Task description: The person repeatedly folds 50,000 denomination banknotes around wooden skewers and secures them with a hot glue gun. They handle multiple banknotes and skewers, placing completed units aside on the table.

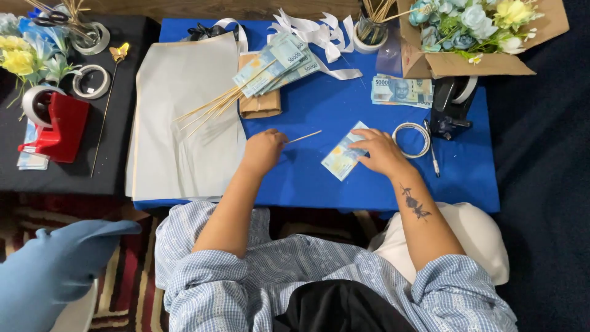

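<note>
My left hand [264, 149] is closed around a thin wooden skewer [305, 136] that points right over the blue table [307, 110]. My right hand [378, 150] rests with spread fingers on a blue-grey banknote [342, 155] lying flat on the table, pressing its right end. The skewer's tip ends a short way left of the banknote.
Banknotes fixed on skewers [270, 71] lie fanned over a brown paper packet and sheets of pale wrapping paper [184, 117]. A stack of banknotes [401, 90], a tape roll [413, 139], a black tape dispenser [452, 104], a pen, white ribbon and a box of artificial flowers [479, 27] are to the right. A red dispenser [58, 126] stands left.
</note>
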